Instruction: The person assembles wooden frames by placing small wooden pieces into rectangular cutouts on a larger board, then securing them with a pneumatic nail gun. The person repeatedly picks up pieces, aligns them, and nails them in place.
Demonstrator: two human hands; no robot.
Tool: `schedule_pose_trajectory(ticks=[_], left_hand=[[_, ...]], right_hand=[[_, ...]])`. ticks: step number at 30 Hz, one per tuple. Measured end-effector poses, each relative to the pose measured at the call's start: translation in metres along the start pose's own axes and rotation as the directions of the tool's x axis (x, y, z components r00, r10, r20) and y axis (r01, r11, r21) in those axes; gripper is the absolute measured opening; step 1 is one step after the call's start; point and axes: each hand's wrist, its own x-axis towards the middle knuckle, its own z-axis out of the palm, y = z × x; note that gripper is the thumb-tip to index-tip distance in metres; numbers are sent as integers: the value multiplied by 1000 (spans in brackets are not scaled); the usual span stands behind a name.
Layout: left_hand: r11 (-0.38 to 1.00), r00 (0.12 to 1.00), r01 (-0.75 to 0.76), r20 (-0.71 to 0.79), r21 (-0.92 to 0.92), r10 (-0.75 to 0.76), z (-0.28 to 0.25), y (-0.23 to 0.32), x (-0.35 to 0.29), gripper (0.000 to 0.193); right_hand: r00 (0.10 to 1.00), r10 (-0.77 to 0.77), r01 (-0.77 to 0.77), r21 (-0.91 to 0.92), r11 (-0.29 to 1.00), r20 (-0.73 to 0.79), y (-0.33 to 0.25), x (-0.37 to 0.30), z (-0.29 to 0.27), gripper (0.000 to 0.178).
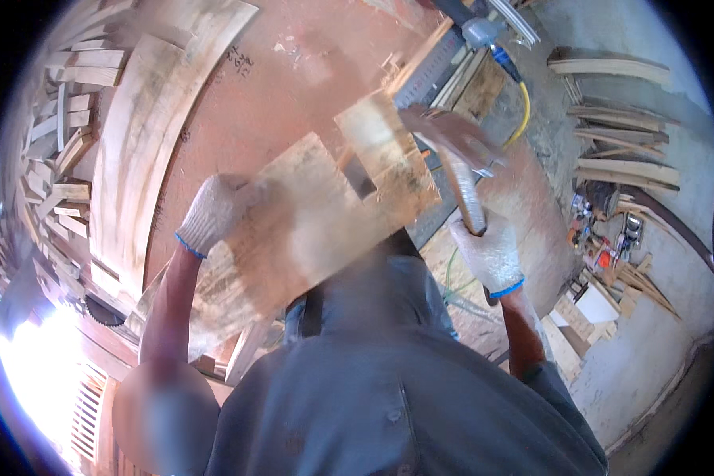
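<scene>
A pale wooden board (301, 222) with a square notch near its right end lies tilted in front of my body. My left hand (210, 214), in a white knit glove with a blue cuff, is closed on the board's left edge; its fingertips are blurred. Gloved the same way, my right hand (490, 252) is wrapped around the pale handle of a long-handled tool (462, 190), raised beside the board's right end. Motion smears the tool's wide brown and grey head, so its exact kind is unclear. The handle's butt shows below my right glove.
Beneath the board is a reddish worktop (293, 71). A long plank (139, 151) lies on it at left, beside stacked offcuts (71, 190). A toothed saw blade (103, 312) shows lower left. A yellow cable (523, 115) hangs upper right; wood strips (627, 139) lie farther right.
</scene>
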Motion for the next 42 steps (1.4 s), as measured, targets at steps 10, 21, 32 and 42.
schedule_pose_trajectory(ticks=[10,21,32,42], left_hand=[[999,999,42,-25,19,-41,-5,16,9,49],[996,996,84,11,-13,-84,1,13,6,50],[997,982,77,-171,-24,-80,-35,14,-54,36],[941,976,112,-214,320,-43,-54,80,-125,24]], right_hand=[[995,70,-69,-11,998,68,-2,21,-1,32],[987,-149,143,-99,985,-61,-13,59,-9,38],[503,-799,791,-197,579,-328,-113,158,-19,46],[762,-640,562,595,574,-102,-183,154,56,56]])
